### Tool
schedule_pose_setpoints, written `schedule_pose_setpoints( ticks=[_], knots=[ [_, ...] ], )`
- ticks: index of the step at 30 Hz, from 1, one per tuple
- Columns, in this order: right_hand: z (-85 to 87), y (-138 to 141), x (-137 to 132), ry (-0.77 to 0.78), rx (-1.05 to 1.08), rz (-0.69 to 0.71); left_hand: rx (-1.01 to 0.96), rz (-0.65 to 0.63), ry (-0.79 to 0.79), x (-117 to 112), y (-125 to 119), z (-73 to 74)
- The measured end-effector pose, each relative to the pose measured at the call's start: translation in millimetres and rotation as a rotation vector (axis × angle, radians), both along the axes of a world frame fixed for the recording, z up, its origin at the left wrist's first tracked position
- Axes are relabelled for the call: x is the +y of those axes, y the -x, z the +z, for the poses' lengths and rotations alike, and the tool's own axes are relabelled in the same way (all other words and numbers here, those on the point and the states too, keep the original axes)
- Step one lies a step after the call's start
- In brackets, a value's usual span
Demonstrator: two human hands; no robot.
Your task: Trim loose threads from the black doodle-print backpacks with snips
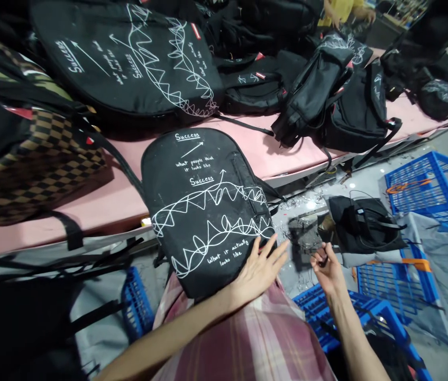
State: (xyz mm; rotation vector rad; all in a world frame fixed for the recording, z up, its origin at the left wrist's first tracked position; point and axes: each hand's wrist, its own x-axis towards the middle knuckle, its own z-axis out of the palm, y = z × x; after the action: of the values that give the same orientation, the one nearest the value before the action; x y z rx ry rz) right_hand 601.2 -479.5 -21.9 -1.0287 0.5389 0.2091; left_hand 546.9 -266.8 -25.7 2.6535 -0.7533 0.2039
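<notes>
A black backpack (203, 206) with white "Success" lettering and scribbled lines leans between my lap and the edge of the pink table. My left hand (259, 267) lies across its lower right corner, fingers spread and flat on the fabric. Off to the right of the backpack, my right hand (329, 270) is raised with its fingers curled together. Something small and dark shows between those fingers, too little of it to name. A larger black bag (128, 63) with the same print lies on the table behind.
Several black bags, including a backpack (354, 111), lie along the pink table (208, 132). A checkered bag (49, 143) stands at left. Blue crates (433, 185) and a dark bag (366, 225) are on the right. Scraps litter the floor. Another person (343, 10) is at the far back.
</notes>
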Motion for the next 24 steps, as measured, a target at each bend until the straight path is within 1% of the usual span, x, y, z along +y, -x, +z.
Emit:
schedule_pose_setpoints(
  ticks=[2,3,5,6,7,8,10,11,12,13,15,16,17,19,20,21,22,23,24],
  knots=[
    [-0.7,-2,2,0.065,-0.045,0.001,0.035,-0.092,-0.057,-7,-6,-2.0],
    [-1.6,-2,6,0.098,-0.056,0.022,0.084,-0.133,-0.046,-9,-7,-1.8],
    [-4.2,-6,17,0.220,-0.079,0.110,0.195,-0.177,0.058,-4,-7,2.2],
    [-6.1,-9,24,0.318,-0.105,0.176,0.230,-0.166,0.131,3,-7,5.9],
    [-8.2,-14,32,0.432,-0.153,0.258,0.240,-0.130,0.192,12,-5,9.9],
    [-10.6,-21,40,0.547,-0.229,0.350,0.221,-0.060,0.224,23,-4,13.5],
    [-16.2,-38,61,0.745,-0.445,0.545,0.139,0.121,0.183,45,0,16.7],
    [-19.1,-47,72,0.817,-0.562,0.632,0.101,0.180,0.128,54,2,15.3],
    [-21.7,-57,83,0.872,-0.665,0.705,0.073,0.193,0.069,59,5,11.6],
    [-24.1,-66,94,0.916,-0.742,0.762,0.053,0.159,0.015,60,7,6.1],
    [-27.4,-83,111,0.977,-0.815,0.839,0.044,0.028,-0.054,54,10,-8.1],
    [-28.4,-90,116,0.996,-0.831,0.870,0.055,-0.010,-0.060,48,11,-15.0],
    [-29.1,-96,120,1.009,-0.847,0.898,0.077,-0.022,-0.043,44,13,-20.6],
    [-30.4,-103,120,1.026,-0.880,0.943,0.163,-0.019,0.071,43,15,-26.7],
    [-31.1,-104,119,1.031,-0.893,0.953,0.230,-0.016,0.171,50,17,-27.1],
    [-32.2,-104,117,1.032,-0.900,0.951,0.305,0.003,0.291,62,19,-26.3],
    [-33.7,-104,115,1.030,-0.902,0.939,0.368,0.079,0.427,80,22,-25.0],
    [-35.9,-104,113,1.028,-0.898,0.923,0.405,0.234,0.574,101,25,-23.8],
    [-38.8,-104,112,1.026,-0.890,0.909,0.412,0.459,0.721,125,28,-23.4]
  ],
)
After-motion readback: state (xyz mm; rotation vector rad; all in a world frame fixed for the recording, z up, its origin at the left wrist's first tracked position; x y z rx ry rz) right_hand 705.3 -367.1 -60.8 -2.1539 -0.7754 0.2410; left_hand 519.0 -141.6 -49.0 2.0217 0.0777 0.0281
